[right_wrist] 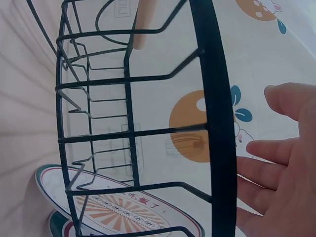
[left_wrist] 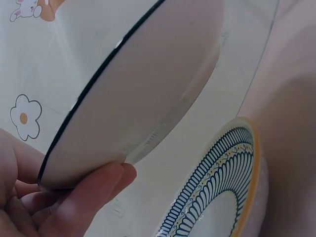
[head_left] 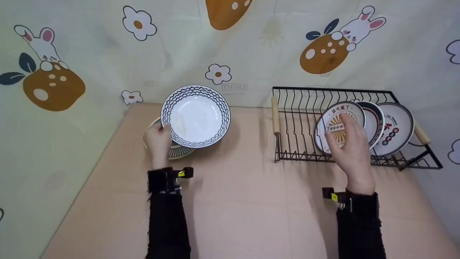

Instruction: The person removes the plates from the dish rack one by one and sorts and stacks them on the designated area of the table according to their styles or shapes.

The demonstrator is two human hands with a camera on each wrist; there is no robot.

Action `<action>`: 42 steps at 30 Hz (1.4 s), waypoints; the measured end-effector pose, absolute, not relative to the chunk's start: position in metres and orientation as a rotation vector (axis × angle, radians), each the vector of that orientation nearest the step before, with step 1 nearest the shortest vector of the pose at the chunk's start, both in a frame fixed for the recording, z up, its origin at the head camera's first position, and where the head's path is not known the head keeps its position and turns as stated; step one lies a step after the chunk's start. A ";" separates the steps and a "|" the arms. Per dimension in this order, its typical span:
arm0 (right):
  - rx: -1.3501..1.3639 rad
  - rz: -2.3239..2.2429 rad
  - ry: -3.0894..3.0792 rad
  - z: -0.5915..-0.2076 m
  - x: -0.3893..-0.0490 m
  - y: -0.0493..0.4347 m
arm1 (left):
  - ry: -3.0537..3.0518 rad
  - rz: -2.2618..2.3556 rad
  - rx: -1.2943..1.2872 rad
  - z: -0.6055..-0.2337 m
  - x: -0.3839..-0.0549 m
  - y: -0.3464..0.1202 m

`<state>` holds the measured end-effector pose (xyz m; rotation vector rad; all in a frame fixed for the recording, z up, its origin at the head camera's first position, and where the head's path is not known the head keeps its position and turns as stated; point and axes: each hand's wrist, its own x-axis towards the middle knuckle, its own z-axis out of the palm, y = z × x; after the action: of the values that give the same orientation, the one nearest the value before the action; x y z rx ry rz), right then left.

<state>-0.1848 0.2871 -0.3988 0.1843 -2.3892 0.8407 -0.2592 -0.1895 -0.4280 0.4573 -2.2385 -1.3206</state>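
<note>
L hand: L hand [head_left: 158, 142], left of ctr in the head view, pinches the near-left edge of the wavy-rim plate [head_left: 201, 120], thumb on inner face, fingers under rim.
Wavy-rim plate: just left of ctr, upper half of frame; deep-ish, white, black wavy lines. Tilted, inner face to the head cam. Round, so no long axis. Looks held off the table.
Yellow-rim bowl: yellow-rim bowl [left_wrist: 217, 180] w/ dark blue stripes, lower right in L wrist view; in head view partly hidden behind the plate. L wrist view shows a gap btw the two.
R hand: R hand [head_left: 352, 154], right of ctr, thumb & fingers apart, grips nothing. In front of the sunburst plate [head_left: 334, 120]; fingertips near the rack's thick bar in R wrist view. Contact w/ either: can't tell.
Dish rack: black wire dish rack [right_wrist: 220, 123], wooden handles, right side of head view; long axis approx left-right, slots front-to-back.
Racked dishes: sunburst plate, red-band dish [head_left: 375, 122], red-lettered plate [head_left: 400, 124], overlapping, all in rack's right half.
Key relation: rack lies right of the wavy-rim plate, bare strip of table [head_left: 248, 144] btw. L hand has the plate; R hand is nearer the rack, well apart from the plate.
Backdrop: bunny-print cloth [head_left: 251, 50], top of frame.
</note>
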 end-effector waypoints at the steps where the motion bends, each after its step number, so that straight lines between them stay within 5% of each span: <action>1: 0.183 0.838 -2.387 -0.398 -0.184 0.287 | -2.237 -1.313 0.462 -0.429 -0.259 -0.191; 42: 0.083 0.829 -2.281 -0.394 -0.175 0.310 | -2.079 -1.870 0.827 -0.444 -0.243 -0.245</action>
<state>-0.1753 0.3102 -0.3937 0.0831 -2.2806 0.8288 -0.2435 -0.2447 -0.4438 0.8265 -2.0793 -1.8699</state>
